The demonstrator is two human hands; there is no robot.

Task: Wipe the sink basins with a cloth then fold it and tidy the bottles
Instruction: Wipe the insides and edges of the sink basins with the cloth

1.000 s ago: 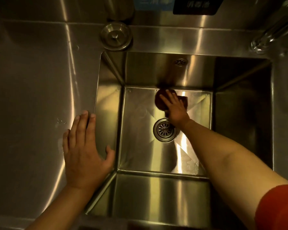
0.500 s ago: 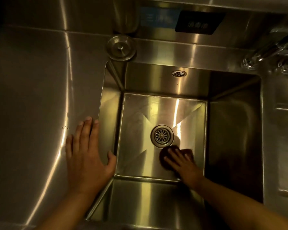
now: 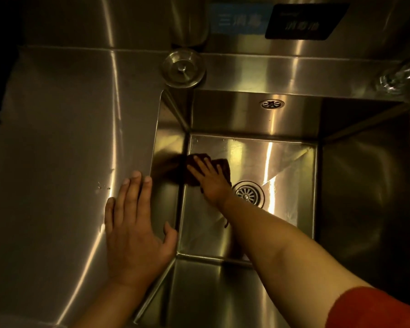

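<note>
One basin was mid-wipe: the right hand [image 3: 212, 183] pressed flat-fingered on the dark brown cloth [image 3: 219, 165] at ten o'clock of the round steel drain [image 3: 247, 193]; the left hand [image 3: 134, 230] lay flat on the desk. Next, probably the walls.

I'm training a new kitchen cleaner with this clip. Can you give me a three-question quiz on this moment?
1. True or false: the right hand presses the cloth on the basin floor.
2. Where does the left hand rest? A) on the faucet B) flat on the counter by the basin's left rim C) on the drain plug
3. Fill in: the cloth lies to the ___ of the drain strainer.

Key: 1 true; 2 B; 3 left
</note>
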